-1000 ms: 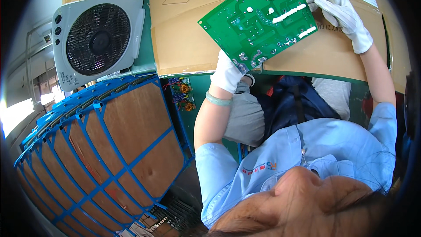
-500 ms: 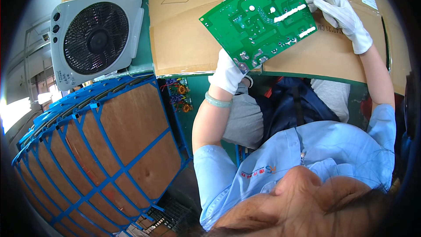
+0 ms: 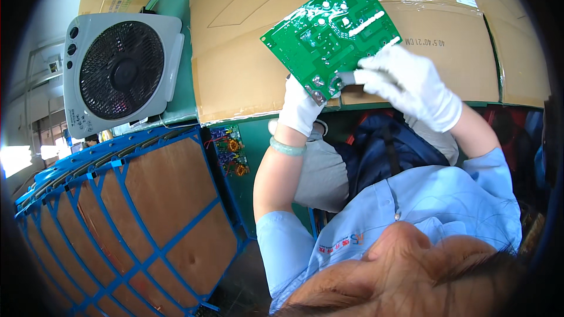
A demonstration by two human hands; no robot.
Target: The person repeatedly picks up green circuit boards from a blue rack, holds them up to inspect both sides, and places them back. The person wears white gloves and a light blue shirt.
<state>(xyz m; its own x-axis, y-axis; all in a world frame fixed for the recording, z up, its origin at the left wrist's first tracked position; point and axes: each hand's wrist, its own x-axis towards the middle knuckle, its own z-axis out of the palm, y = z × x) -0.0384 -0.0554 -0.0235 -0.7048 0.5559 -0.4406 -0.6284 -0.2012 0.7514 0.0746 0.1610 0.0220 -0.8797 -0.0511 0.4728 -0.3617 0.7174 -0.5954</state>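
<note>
A green printed circuit board (image 3: 311, 44) is tilted above the cardboard, its solder side toward me, with white blobs and strips along its upper right. My gloved left hand (image 3: 301, 105) grips it at the lower corner; the fingers underneath are hidden. Closed around a thin, flat grey metal blade (image 3: 348, 78), my gloved right hand (image 3: 414, 85) is over the board's lower right edge. The blade's end lies at the shiny solder patches near that corner; whether it touches them I cannot tell.
Flattened cardboard (image 3: 235, 82) covers the bench. A grey box fan (image 3: 123, 73) stands at the left, before a carton (image 3: 111, 0). Nearer is a blue-framed rack with wooden panels (image 3: 176, 182). Parts with copper coils (image 3: 234, 145) lie beside the rack.
My right hand has come down and left from beyond the board's upper right edge, bringing the blade to the lower corner. The board appears slightly lower and further left.
</note>
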